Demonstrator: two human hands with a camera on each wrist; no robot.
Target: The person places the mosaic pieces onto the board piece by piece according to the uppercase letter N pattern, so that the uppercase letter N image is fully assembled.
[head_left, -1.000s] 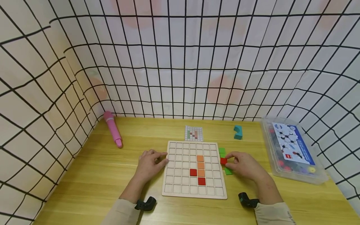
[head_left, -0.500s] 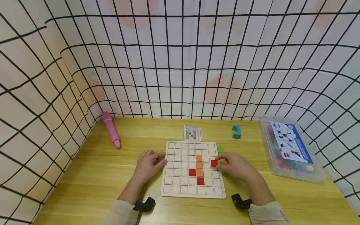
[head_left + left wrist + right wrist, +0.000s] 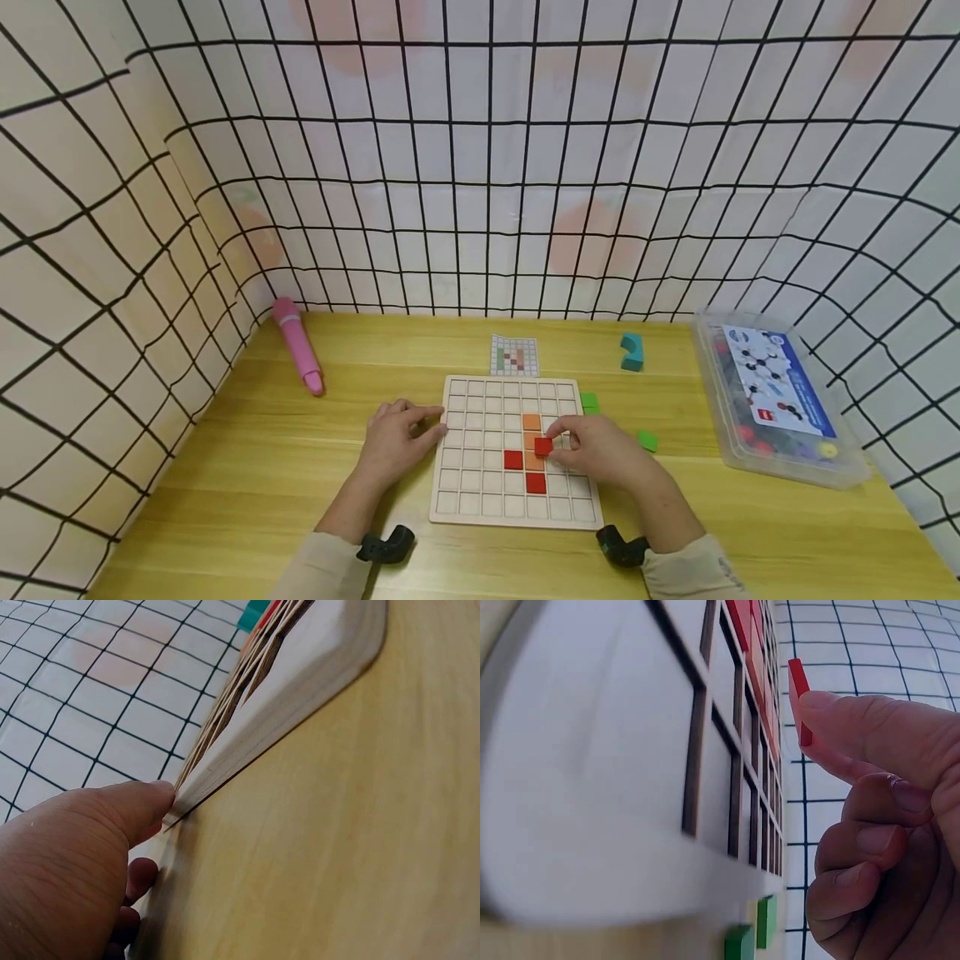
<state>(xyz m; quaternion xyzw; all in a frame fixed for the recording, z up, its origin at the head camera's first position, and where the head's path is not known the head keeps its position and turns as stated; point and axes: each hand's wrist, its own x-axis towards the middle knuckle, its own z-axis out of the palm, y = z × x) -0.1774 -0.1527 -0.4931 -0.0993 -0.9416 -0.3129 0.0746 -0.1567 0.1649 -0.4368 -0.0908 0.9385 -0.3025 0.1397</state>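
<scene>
A pale wooden grid board (image 3: 465, 503) lies flat on the table. My right hand (image 3: 609, 454) pinches a red square tile (image 3: 543, 447) between thumb and forefinger, over the board's orange column. In the right wrist view that red tile (image 3: 800, 701) stands clear above the board, its other fingers curled into the palm. Three orange tiles (image 3: 531, 422) form a column on the grid, with one red tile (image 3: 513, 460) beside it and another red tile (image 3: 536, 483) below. My left hand (image 3: 397, 442) touches the board's left edge with thumb and forefinger, the thumb (image 3: 142, 802) at its side.
Green tiles (image 3: 589, 402) lie along the board's right edge, and another green tile (image 3: 647, 441) farther right. Behind the board is a printed pattern card (image 3: 514, 356). A teal block (image 3: 632, 352), a clear lidded box (image 3: 783, 400) and a pink microphone-shaped object (image 3: 300, 346) stand around.
My right hand has carried the red tile leftward from beside the board to above the orange column. A green tile at the right has come into sight. The left hand stays at the edge.
</scene>
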